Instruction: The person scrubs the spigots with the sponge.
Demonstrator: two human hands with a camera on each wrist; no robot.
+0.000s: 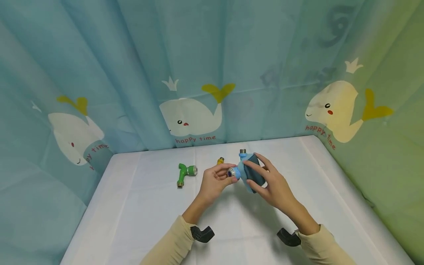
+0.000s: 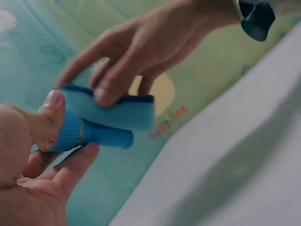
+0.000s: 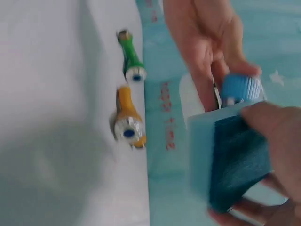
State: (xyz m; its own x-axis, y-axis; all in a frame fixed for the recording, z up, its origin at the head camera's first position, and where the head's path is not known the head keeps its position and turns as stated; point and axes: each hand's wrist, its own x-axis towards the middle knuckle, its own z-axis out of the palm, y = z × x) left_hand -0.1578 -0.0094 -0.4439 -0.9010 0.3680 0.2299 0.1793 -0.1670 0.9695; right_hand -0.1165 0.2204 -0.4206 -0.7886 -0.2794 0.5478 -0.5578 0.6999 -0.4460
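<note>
1. Blue plastic tap (image 1: pixel 240 170), held above the middle of the white table (image 1: pixel 139 221), between both of my hands and clear of the cloth.
2. Left hand (image 1: pixel 215 180): thumb and fingers curled round the tap's ribbed collar (image 2: pixel 70 132), pinching it at its left end; the left wrist view shows the thumb lying along the collar.
3. Right hand (image 1: pixel 271 184): fingers and thumb closed on a blue-and-dark sponge (image 1: pixel 253 173), which is folded against the tap's body. The right wrist view shows the dark face of the sponge (image 3: pixel 240 160) turned toward that camera.
4. Long axis of the tap: roughly left to right between the two hands, collar toward the left hand, with a metal threaded stub (image 1: pixel 243 151) pointing away from me toward the curtain (image 1: pixel 198 55).
5. Both hands are equally near; each already grips its own end.
6. Green tap (image 1: pixel 183 173) lies on the table to the left, well apart from the left hand; a yellow tap (image 1: pixel 220 160) lies just beyond the left hand's fingers.
7. Open room: bare table toward me and to the right; the curtain closes the far side and both flanks.
</note>
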